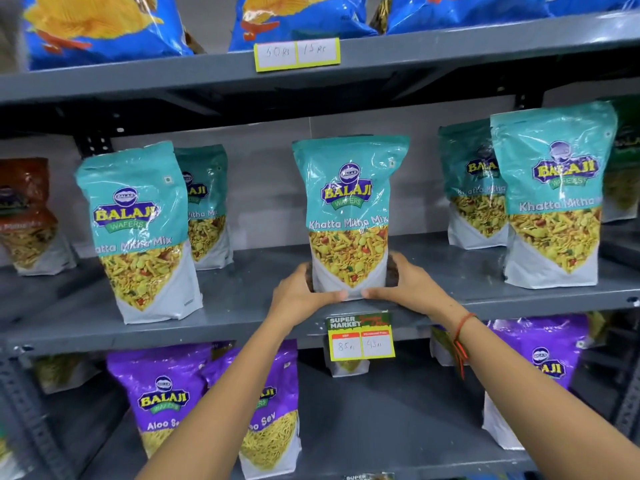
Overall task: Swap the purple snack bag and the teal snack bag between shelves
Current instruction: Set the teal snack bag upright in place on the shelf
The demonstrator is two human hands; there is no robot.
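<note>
A teal snack bag (349, 209) stands upright in the middle of the middle shelf (242, 306). My left hand (299, 292) grips its lower left side and my right hand (407, 284) grips its lower right side, thumbs meeting across the white bottom front. On the lower shelf (381, 420) stand purple snack bags: two at the left (159, 386), partly behind my left forearm, and one at the right (543, 355), partly behind my right forearm.
More teal bags stand on the middle shelf at the left (138, 230) and right (554, 195). A yellow price tag (360, 337) hangs on the shelf edge. Blue chip bags (100, 26) fill the top shelf. A brown-red bag (27, 216) stands far left.
</note>
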